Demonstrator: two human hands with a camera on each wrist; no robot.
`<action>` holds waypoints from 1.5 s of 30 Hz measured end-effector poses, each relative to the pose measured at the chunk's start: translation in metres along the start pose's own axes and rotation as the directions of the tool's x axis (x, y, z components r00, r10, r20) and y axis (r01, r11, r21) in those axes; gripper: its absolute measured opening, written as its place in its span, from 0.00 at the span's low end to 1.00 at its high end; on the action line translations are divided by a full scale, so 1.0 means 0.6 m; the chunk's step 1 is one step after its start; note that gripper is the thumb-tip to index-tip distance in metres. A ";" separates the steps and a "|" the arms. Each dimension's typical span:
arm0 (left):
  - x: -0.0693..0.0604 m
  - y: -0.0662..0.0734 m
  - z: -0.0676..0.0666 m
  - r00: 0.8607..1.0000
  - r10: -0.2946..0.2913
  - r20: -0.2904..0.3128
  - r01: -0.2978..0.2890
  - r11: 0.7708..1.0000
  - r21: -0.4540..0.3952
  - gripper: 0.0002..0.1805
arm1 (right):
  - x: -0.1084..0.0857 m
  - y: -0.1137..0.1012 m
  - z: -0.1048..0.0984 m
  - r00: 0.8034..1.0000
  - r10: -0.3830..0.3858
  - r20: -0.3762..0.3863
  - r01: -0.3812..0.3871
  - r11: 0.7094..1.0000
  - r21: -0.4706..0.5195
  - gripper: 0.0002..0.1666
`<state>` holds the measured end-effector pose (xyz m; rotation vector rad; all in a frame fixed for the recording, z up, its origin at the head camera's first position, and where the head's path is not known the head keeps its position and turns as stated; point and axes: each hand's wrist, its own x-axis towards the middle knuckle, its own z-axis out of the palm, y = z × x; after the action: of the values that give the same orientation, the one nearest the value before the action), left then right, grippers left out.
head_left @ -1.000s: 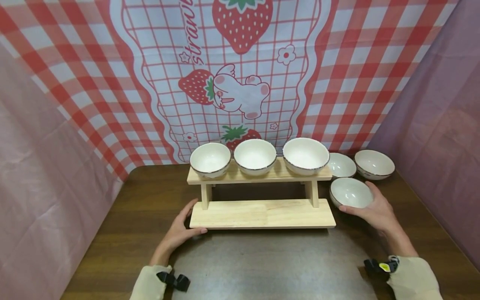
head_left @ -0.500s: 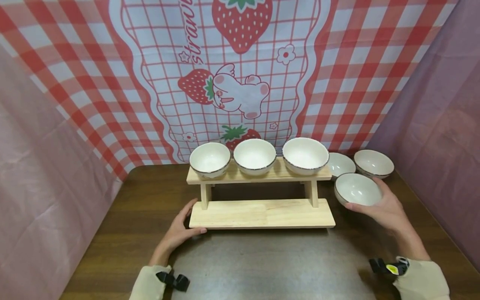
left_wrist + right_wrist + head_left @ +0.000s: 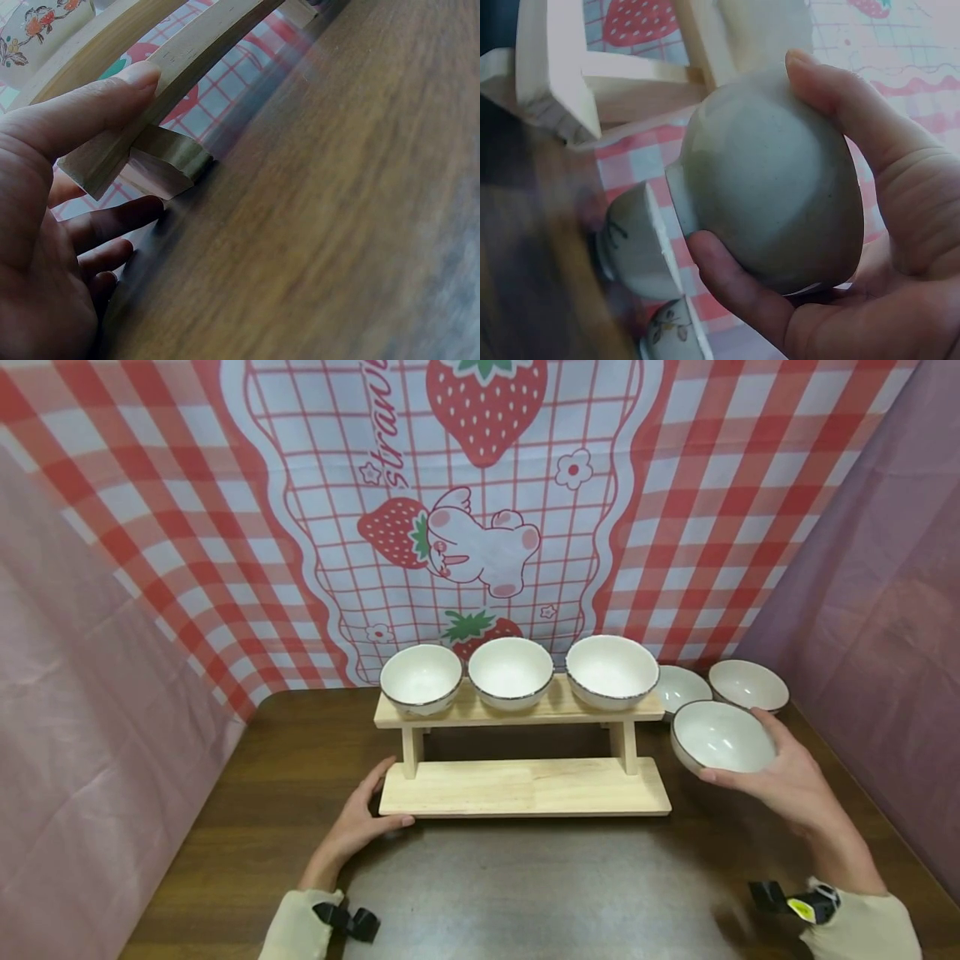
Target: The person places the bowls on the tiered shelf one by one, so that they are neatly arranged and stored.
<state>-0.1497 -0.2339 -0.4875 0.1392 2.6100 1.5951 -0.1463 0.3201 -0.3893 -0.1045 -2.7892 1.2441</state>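
Note:
A two-tier wooden stand (image 3: 525, 788) has three white bowls (image 3: 510, 673) in a row on its upper shelf; its lower shelf is bare. At the stand's left end, my left hand (image 3: 357, 820) grips the lower board, and in the left wrist view the thumb of this hand (image 3: 45, 217) lies on the board (image 3: 180, 71). Right of the stand, my right hand (image 3: 793, 777) holds a white bowl (image 3: 722, 739) by its side, tilted. The right wrist view shows the bowl's rounded underside (image 3: 772, 187) between thumb and fingers of the hand (image 3: 900, 262).
Two more white bowls, one partly behind the stand's right end (image 3: 681, 687) and one farther right (image 3: 748, 683), stand at the back right of the brown table (image 3: 247, 827). A red-checked cloth (image 3: 697, 527) hangs behind, with pink cloths at both sides.
My right hand has lifted the bowl and moved it a little to the right and up, away from the stand's end. The left hand and the stand have not visibly moved.

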 end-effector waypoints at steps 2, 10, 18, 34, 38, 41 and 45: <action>0.000 0.001 0.000 1.000 0.000 -0.001 0.000 1.000 0.004 0.56 | -0.003 -0.005 -0.002 1.000 -0.008 0.003 0.008 1.000 -0.005 0.69; 0.000 0.002 -0.002 1.000 0.011 -0.004 -0.011 1.000 0.014 0.56 | -0.016 -0.029 -0.007 0.999 -0.049 0.020 0.049 0.999 -0.020 0.70; 0.000 0.002 -0.002 1.000 0.027 -0.007 -0.027 0.999 0.022 0.56 | -0.028 -0.051 -0.002 0.995 -0.088 0.047 0.089 0.996 -0.026 0.70; 0.000 0.005 -0.002 1.000 0.022 0.003 -0.022 1.000 0.000 0.54 | -0.034 -0.106 0.046 0.976 -0.173 0.133 0.179 0.983 -0.036 0.71; 0.000 0.005 -0.002 1.000 0.023 0.001 -0.023 1.000 0.003 0.54 | -0.035 -0.121 0.057 0.971 -0.184 0.151 0.192 0.981 -0.042 0.72; 0.000 0.005 -0.002 1.000 0.025 -0.002 -0.025 1.000 0.003 0.54 | -0.037 -0.133 0.066 0.966 -0.203 0.158 0.212 0.977 -0.039 0.72; 0.000 0.005 -0.002 1.000 0.024 0.001 -0.024 1.000 0.005 0.54 | -0.040 -0.146 0.079 0.959 -0.237 0.156 0.246 0.968 -0.043 0.71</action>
<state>-0.1498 -0.2337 -0.4846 0.1718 2.6215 1.5960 -0.1300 0.2243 -0.3567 0.3308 -2.8559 1.1503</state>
